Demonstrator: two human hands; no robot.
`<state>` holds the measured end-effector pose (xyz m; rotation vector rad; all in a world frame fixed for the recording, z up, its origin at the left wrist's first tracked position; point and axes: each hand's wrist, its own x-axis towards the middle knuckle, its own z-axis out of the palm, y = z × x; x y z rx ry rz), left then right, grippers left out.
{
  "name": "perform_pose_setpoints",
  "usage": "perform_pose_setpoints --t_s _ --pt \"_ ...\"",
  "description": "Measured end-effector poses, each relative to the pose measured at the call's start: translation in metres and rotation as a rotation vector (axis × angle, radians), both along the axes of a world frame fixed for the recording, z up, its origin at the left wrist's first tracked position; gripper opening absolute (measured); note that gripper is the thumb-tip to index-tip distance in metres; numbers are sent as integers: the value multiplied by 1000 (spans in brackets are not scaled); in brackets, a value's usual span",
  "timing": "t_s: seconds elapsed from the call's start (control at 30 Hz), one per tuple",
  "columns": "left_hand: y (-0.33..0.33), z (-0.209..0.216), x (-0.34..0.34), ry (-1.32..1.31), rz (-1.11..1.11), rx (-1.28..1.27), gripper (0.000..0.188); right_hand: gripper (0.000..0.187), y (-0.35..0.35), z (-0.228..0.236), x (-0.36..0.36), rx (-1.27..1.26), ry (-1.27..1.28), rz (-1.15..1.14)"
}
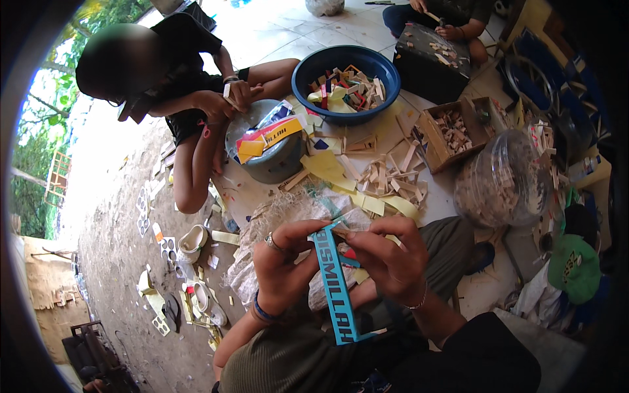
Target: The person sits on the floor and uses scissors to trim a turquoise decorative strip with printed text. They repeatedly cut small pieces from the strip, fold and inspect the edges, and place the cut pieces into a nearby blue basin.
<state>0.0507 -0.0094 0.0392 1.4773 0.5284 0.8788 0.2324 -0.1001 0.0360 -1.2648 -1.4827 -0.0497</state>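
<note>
In front of my lap hangs a light-blue strip (334, 295) with dark lettering, its long face tilted toward me. My left hand (282, 262) pinches the strip's upper end between thumb and fingers; a ring and a dark wristband show on it. My right hand (396, 262) is closed at the same end, its thumb and fingertips meeting close to the left fingertips. Exactly what the right fingertips grip is partly hidden, but it appears to be the strip's edge. The lower end, with a narrow side flap, hangs free above my dark clothing.
A whitish sack (255, 226) lies beyond my hands, with loose wooden pieces (386, 180) farther off. Around stand a blue basin (347, 120), a cardboard box (436, 150), a clear plastic jar (501, 183) and a grey bucket (268, 171). A co-worker (209, 105) sits far left.
</note>
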Motion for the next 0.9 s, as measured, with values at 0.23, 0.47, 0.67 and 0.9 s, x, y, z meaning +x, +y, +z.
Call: perform_pose_setpoints --t_s 0.23,0.47,0.67,0.9 --pt "2 -7 0 -74 10 -139 35 33 8 -9 1 -5 -28 37" --pt "9 -8 0 -93 180 -371 34 17 -1 -62 23 -243 399 -50" --pt "14 -8 -2 -170 205 -589 31 16 -37 -173 42 -1020 159 176" --pt "13 -9 -6 -217 165 -598 38 25 -85 -257 12 -988 -303 -76"
